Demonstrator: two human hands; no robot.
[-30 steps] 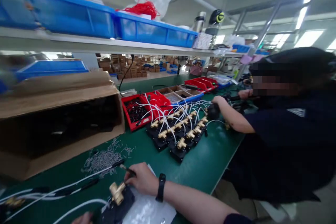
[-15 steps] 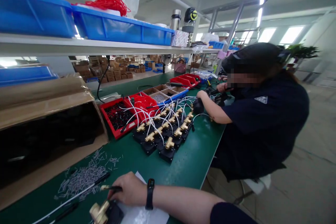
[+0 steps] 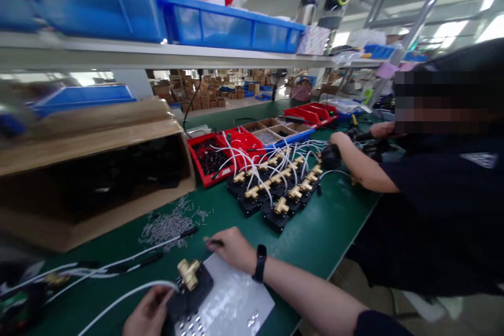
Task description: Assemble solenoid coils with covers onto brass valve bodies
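Gripping a black valve block (image 3: 189,296) with brass fitting (image 3: 188,273) near the table (image 3: 315,236) edge, the left hand (image 3: 147,315) is partly cut off; the right hand (image 3: 232,249) pinches a thin, blurred tool (image 3: 210,242).

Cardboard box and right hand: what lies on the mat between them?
In the head view, a scatter of small grey pins lies on the green mat between the cardboard box and the right hand, with white cables running just below them.
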